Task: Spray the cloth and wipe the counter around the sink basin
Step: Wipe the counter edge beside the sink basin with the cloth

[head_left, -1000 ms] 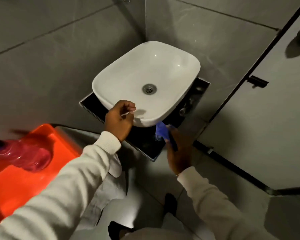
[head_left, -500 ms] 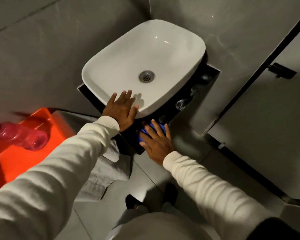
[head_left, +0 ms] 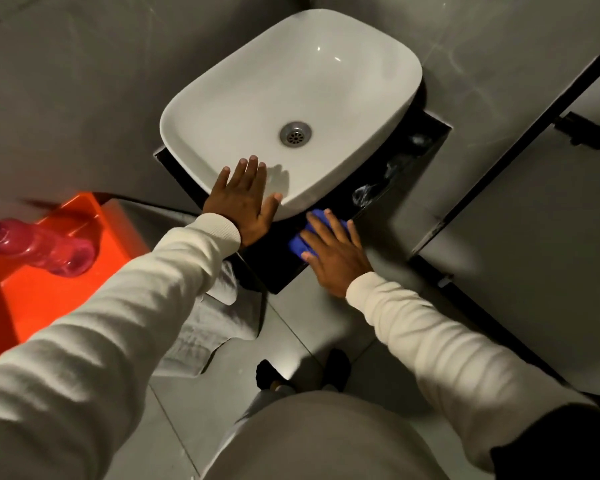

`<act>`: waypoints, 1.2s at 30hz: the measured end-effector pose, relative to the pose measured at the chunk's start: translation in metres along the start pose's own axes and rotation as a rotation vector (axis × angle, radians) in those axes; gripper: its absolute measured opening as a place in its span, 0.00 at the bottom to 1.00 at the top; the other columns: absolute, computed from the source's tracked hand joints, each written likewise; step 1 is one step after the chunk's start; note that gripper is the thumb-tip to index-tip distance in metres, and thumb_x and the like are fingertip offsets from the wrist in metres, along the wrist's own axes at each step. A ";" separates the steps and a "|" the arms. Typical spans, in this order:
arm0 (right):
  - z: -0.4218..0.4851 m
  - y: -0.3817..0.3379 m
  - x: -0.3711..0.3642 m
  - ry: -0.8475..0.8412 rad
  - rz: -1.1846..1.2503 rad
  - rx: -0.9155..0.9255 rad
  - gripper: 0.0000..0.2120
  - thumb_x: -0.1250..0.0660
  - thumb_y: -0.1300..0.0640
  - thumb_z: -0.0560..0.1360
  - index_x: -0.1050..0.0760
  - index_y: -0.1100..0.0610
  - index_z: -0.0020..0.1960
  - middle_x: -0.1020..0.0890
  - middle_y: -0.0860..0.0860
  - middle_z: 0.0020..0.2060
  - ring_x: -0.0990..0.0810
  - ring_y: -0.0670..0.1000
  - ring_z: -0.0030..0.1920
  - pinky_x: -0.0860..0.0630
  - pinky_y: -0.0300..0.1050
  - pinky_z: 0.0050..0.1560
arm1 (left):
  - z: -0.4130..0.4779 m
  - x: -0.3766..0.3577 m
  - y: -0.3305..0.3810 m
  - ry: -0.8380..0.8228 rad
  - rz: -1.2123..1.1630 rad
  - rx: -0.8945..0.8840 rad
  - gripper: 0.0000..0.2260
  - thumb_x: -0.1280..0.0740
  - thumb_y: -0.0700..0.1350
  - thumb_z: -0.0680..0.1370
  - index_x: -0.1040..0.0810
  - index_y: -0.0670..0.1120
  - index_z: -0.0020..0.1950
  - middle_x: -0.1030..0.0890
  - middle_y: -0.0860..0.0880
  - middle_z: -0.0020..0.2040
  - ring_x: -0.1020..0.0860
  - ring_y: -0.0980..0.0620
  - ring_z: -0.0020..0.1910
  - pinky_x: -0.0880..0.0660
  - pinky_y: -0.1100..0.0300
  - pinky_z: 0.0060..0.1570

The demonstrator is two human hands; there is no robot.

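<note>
- The cloth (head_left: 303, 237), a blue one, lies on the black counter (head_left: 388, 181) at the front corner of the sink (head_left: 222, 109), pinned under my right hand (head_left: 333, 252).
- My right hand is flat, fingers spread apart, pressing the cloth down rather than gripping it.
- My left hand (head_left: 245, 199) is also open and holds nothing; it rests on the front rim of the sink as a brace.
- I judge the wiping step is in hand; wet smears show on the counter strip to the right.
- Next I would slide the cloth along that strip, keeping it pressed flat.
- The sink holds nothing but its drain (head_left: 295, 134).
- A pink spray bottle (head_left: 39, 245) lies on the orange bin (head_left: 49, 292) at my left.
</note>
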State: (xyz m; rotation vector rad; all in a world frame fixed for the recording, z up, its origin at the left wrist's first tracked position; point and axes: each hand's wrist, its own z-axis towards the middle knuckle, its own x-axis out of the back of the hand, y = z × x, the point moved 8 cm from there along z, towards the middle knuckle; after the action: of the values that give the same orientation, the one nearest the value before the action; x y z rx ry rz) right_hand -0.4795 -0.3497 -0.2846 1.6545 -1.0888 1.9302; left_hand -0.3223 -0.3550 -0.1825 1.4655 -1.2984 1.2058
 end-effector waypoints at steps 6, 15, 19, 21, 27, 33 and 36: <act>-0.001 -0.032 -0.015 0.017 0.067 -0.107 0.26 0.42 0.49 0.77 0.40 0.50 0.74 0.39 0.52 0.77 0.51 0.64 0.78 0.50 0.74 0.73 | 0.016 0.001 0.023 0.088 -0.040 0.001 0.38 0.61 0.65 0.74 0.57 0.43 0.77 0.55 0.44 0.79 0.58 0.48 0.78 0.58 0.46 0.76; 0.022 0.049 0.014 0.003 0.014 -0.083 0.25 0.42 0.45 0.77 0.38 0.50 0.73 0.39 0.50 0.77 0.50 0.59 0.79 0.49 0.68 0.75 | 0.037 0.004 0.048 0.150 -0.109 -0.025 0.40 0.59 0.68 0.73 0.60 0.44 0.76 0.58 0.44 0.79 0.61 0.47 0.78 0.58 0.45 0.76; 0.013 0.029 -0.001 0.060 0.183 -0.237 0.30 0.50 0.37 0.77 0.44 0.47 0.76 0.47 0.49 0.80 0.59 0.60 0.79 0.60 0.68 0.75 | 0.053 0.011 0.062 0.172 -0.131 -0.032 0.41 0.59 0.70 0.72 0.62 0.44 0.76 0.59 0.46 0.79 0.63 0.48 0.77 0.62 0.43 0.75; 0.008 0.023 -0.008 0.084 0.230 -0.244 0.28 0.52 0.38 0.79 0.49 0.45 0.76 0.49 0.47 0.80 0.62 0.58 0.79 0.59 0.69 0.75 | 0.060 0.013 0.067 0.170 -0.138 -0.028 0.41 0.59 0.69 0.72 0.63 0.44 0.76 0.60 0.46 0.79 0.64 0.49 0.77 0.62 0.42 0.75; 0.035 0.080 0.014 0.145 0.174 -0.395 0.26 0.55 0.46 0.77 0.42 0.47 0.75 0.41 0.49 0.78 0.52 0.58 0.79 0.49 0.69 0.75 | 0.075 0.014 0.078 0.151 -0.171 -0.016 0.42 0.58 0.69 0.71 0.63 0.44 0.76 0.60 0.47 0.79 0.63 0.49 0.77 0.61 0.42 0.75; 0.036 0.086 0.020 0.220 0.225 -0.532 0.27 0.51 0.48 0.79 0.46 0.50 0.77 0.45 0.49 0.79 0.55 0.59 0.79 0.51 0.65 0.76 | 0.080 0.018 0.082 0.155 -0.176 -0.001 0.42 0.59 0.69 0.71 0.63 0.44 0.76 0.60 0.47 0.79 0.63 0.49 0.77 0.61 0.42 0.75; 0.033 0.080 0.013 0.239 0.307 -0.603 0.27 0.50 0.49 0.79 0.47 0.50 0.77 0.48 0.49 0.80 0.59 0.59 0.79 0.52 0.63 0.77 | 0.083 0.018 0.084 0.147 -0.165 -0.005 0.42 0.60 0.70 0.70 0.64 0.44 0.76 0.61 0.47 0.79 0.64 0.49 0.77 0.61 0.42 0.75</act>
State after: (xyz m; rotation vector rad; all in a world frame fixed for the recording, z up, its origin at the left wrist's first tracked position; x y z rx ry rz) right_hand -0.5174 -0.4273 -0.2966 0.9518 -1.6833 1.6654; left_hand -0.3940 -0.4508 -0.1835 1.4225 -1.0604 1.1774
